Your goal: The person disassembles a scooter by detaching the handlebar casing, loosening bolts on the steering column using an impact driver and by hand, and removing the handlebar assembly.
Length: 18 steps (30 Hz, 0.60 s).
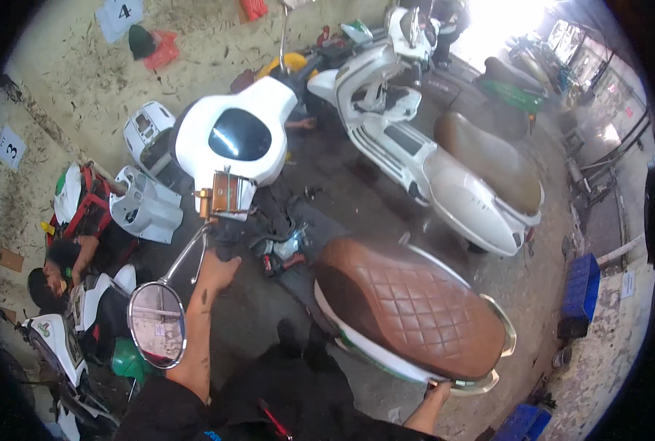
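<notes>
A white scooter stands in front of me, with its rounded white headset [191, 151], a dark instrument glass [240, 134] and a brown quilted seat [430, 305]. My left hand [221, 271] is closed round the left handlebar grip, below a copper-coloured reservoir block [226, 192]. A round chrome-rimmed mirror [157, 325] overlaps part of my left forearm. At the scooter's rear, my right hand [434, 398] is closed on the near end of the metal grab rail [481, 384], just under the seat's edge. Its fingertips are partly hidden.
Another white scooter [463, 198] with a brown seat stands beyond. Loose white body panels [146, 204] lie along the left wall. A person [59, 272] crouches at the left among scooters. Blue crates [581, 294] line the right wall. Dark loose parts [283, 253] sit in the open footwell.
</notes>
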Each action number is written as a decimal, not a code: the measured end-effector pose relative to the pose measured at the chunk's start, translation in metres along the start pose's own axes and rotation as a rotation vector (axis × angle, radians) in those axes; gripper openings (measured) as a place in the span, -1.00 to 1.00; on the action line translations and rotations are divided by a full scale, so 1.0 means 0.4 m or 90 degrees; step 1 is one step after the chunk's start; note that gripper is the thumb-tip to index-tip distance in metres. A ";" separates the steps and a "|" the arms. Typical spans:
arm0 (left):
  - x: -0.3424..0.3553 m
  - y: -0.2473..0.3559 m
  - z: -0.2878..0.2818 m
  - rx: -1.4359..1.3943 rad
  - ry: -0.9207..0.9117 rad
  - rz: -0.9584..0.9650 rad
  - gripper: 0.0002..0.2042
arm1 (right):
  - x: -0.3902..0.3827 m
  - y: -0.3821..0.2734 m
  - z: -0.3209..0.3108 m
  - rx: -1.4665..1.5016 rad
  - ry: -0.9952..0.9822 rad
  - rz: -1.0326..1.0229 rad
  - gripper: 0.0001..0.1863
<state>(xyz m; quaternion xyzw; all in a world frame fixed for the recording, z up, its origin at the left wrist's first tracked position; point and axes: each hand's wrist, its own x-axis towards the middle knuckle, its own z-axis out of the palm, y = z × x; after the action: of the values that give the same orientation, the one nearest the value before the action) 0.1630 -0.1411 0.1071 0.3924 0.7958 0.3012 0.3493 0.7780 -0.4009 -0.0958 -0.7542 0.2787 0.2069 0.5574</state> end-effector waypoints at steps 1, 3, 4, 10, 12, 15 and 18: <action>0.036 -0.046 -0.019 0.060 0.034 0.042 -0.64 | -0.007 0.005 0.017 -0.008 0.029 -0.003 -0.43; 0.053 -0.028 -0.057 0.165 0.107 0.128 -0.57 | -0.032 0.018 0.017 0.013 0.037 -0.010 -0.40; 0.061 -0.015 -0.085 0.155 0.103 0.133 -0.57 | -0.035 0.025 0.014 0.022 0.038 -0.016 -0.40; 0.051 0.073 -0.141 0.168 0.125 0.121 -0.68 | 0.009 0.027 0.009 -0.010 0.035 0.012 -0.35; 0.041 0.099 -0.147 0.286 0.195 0.107 -0.63 | 0.006 0.028 -0.005 -0.010 0.020 0.008 -0.33; 0.083 0.070 -0.185 0.342 0.332 0.116 -0.62 | -0.185 -0.038 0.050 -0.055 0.023 0.027 -0.32; 0.123 0.102 -0.215 0.367 0.333 0.087 -0.59 | -0.148 0.004 0.014 -0.062 0.029 -0.043 -0.32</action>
<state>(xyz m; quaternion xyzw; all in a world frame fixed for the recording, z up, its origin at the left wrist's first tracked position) 0.0898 -0.0969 0.1715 0.4364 0.8819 0.1781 -0.0107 0.7317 -0.3848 -0.0617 -0.7938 0.2554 0.1840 0.5203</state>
